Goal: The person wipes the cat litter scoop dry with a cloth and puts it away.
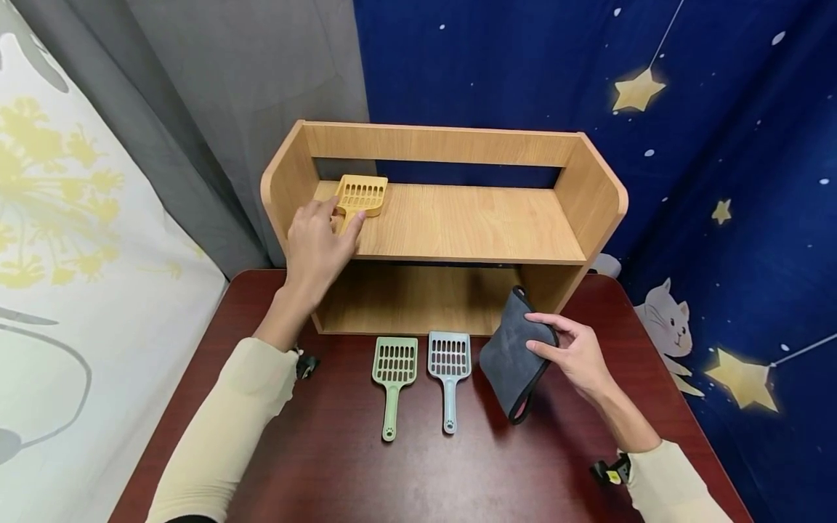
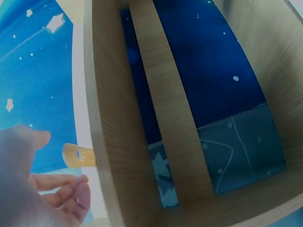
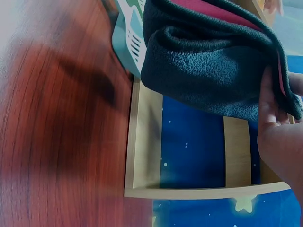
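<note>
On the upper board of the wooden shelf (image 1: 458, 218) lies a yellow litter scoop (image 1: 362, 190), slotted head toward the back. My left hand (image 1: 320, 243) hovers at its handle, thumb and fingers spread apart; the left wrist view shows a gap between them and the handle end (image 2: 79, 156). Between thumb and fingers, my right hand (image 1: 572, 352) pinches a folded dark grey cloth (image 1: 513, 356) with black edging, held up over the table. Some pink shows inside its fold (image 3: 222, 13). A green litter scoop (image 1: 391, 392) and a light blue one (image 1: 449, 385) lie side by side before the shelf.
The shelf stands at the back of a dark red wooden table (image 1: 327, 465), its side panels (image 1: 595, 185) rising at both ends. Behind hang a grey curtain (image 1: 248, 87) and a blue star-patterned curtain (image 1: 510, 65). White patterned fabric (image 1: 85, 327) hangs at the left.
</note>
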`<state>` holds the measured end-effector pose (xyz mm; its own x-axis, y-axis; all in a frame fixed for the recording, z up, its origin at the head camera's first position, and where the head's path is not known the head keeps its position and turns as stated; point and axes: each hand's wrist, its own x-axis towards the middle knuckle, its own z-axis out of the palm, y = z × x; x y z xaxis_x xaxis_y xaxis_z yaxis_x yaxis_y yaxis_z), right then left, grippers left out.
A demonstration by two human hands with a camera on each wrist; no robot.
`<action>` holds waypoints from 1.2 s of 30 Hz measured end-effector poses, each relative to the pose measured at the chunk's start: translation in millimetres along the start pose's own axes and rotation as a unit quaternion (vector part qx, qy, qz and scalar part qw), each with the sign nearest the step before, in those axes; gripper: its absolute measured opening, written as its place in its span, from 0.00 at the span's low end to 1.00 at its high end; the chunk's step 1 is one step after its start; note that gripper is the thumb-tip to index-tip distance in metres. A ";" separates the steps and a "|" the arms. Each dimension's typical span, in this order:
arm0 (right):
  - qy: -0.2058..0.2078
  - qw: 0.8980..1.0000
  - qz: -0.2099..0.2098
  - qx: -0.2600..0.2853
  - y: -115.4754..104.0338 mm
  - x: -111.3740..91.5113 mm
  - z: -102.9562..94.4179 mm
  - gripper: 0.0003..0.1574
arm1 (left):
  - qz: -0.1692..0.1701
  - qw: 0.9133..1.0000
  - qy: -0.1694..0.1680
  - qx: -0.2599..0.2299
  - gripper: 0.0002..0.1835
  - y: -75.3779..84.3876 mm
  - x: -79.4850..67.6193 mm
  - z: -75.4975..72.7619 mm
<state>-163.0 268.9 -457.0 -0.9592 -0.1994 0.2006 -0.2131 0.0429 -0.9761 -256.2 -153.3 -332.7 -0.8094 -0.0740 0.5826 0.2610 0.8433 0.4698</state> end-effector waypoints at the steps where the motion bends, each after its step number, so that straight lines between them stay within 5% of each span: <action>1: 0.001 1.000 0.000 -0.006 0.1 0.1 -1.0 0.30 | 0.010 1.000 0.012 -0.001 0.32 0.7 -3.1 -2.1; 11: 0.003 0.998 -0.001 -0.056 9.6 0.1 -8.5 0.29 | 0.154 0.980 0.118 -0.037 0.25 3.2 -55.7 -12.6; 15: 0.005 0.998 0.002 -0.067 14.1 0.2 -9.7 0.29 | 0.186 0.974 0.115 -0.053 0.24 1.7 -78.2 -11.3; 21: 0.006 0.997 -0.005 -0.083 19.1 0.6 -11.0 0.28 | 0.199 0.976 0.065 -0.060 0.23 -5.1 -110.8 0.9; 25: 0.006 0.996 -0.006 -0.089 21.4 1.3 -12.4 0.29 | 0.178 0.983 0.017 -0.050 0.24 -14.3 -133.7 16.3; 30: 0.013 0.995 -0.005 -0.095 22.0 1.1 -12.9 0.28 | 0.088 0.993 -0.081 -0.020 0.31 -25.2 -163.7 39.9; 36: 0.011 0.995 -0.006 -0.098 23.0 0.1 -12.8 0.28 | -0.012 0.986 -0.166 -0.008 0.41 -33.2 -195.3 66.2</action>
<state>-170.4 282.4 -478.3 -0.9600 -0.1789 0.2156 -0.2540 0.2309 -0.9393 -141.7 -131.6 -505.9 -0.9423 0.0878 0.3230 0.2464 0.8349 0.4921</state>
